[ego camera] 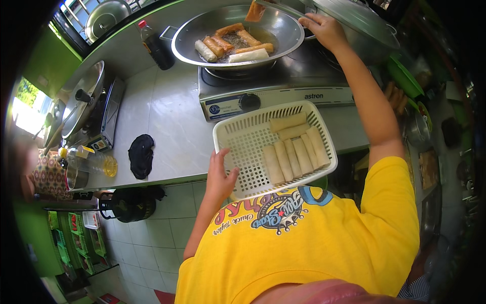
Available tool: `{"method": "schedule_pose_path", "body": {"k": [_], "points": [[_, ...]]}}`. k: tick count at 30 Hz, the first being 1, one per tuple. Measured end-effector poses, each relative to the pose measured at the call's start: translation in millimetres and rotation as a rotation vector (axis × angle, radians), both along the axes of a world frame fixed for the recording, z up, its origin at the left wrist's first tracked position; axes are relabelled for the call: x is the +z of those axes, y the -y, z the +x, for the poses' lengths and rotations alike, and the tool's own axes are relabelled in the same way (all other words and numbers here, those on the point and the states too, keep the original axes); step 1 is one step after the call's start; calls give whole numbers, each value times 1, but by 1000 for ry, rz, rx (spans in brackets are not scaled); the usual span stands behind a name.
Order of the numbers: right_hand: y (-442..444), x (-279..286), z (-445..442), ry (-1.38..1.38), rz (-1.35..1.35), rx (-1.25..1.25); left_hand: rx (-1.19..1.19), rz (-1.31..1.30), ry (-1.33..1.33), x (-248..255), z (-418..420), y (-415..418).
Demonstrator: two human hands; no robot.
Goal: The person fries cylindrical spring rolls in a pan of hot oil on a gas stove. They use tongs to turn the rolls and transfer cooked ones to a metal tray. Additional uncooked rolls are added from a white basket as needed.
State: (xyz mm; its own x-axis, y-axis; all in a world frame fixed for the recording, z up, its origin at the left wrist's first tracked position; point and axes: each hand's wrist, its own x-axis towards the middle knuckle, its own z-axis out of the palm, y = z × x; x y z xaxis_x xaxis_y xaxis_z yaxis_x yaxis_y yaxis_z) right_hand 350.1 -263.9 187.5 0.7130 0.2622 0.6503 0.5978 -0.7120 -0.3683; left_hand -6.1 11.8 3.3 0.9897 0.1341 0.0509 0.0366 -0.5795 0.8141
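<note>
My left hand point(221, 173) grips the left rim of a white plastic basket point(220, 133), held against my body in front of the stove. Uncooked spring rolls point(290, 159) lie in its right half. My right hand point(324, 30) is shut on metal tongs point(281, 8), reaching over the far right of a large metal wok point(182, 41). A browned fried roll point(255, 12) hangs at the tongs' tip, above the wok. In the bubbling oil lie several golden rolls point(248, 38) and paler ones, one at the left point(205, 51) and one at the near edge point(248, 56).
The wok sits on an Astron gas stove point(281, 99). A dark bottle with a red cap point(155, 47) stands left of it. Further left are a black cloth point(141, 156), an oil bottle point(95, 161) and another pan point(85, 100). A large lidded pot point(364, 34) stands right. Someone is at far left.
</note>
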Motion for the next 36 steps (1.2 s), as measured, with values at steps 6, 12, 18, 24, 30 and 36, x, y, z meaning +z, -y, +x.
{"method": "schedule_pose_path", "body": {"k": [6, 12, 18, 24, 30, 36], "points": [[9, -8, -11, -66, -54, -38, 3, 13, 23, -2, 2, -1], [4, -2, -25, -179, -75, -57, 14, -31, -3, 1, 2, 0], [7, -6, -20, -244, -95, -8, 15, -46, -7, -5, 3, -1], [16, -10, -12, -183, -115, -31, 17, 11, 11, -3, 1, 1], [13, -6, -23, -162, -149, -4, -2, -24, 8, -3, 1, 1], [1, 5, -52, -123, -207, -10, 0, -11, -31, 1, 1, 1]]}}
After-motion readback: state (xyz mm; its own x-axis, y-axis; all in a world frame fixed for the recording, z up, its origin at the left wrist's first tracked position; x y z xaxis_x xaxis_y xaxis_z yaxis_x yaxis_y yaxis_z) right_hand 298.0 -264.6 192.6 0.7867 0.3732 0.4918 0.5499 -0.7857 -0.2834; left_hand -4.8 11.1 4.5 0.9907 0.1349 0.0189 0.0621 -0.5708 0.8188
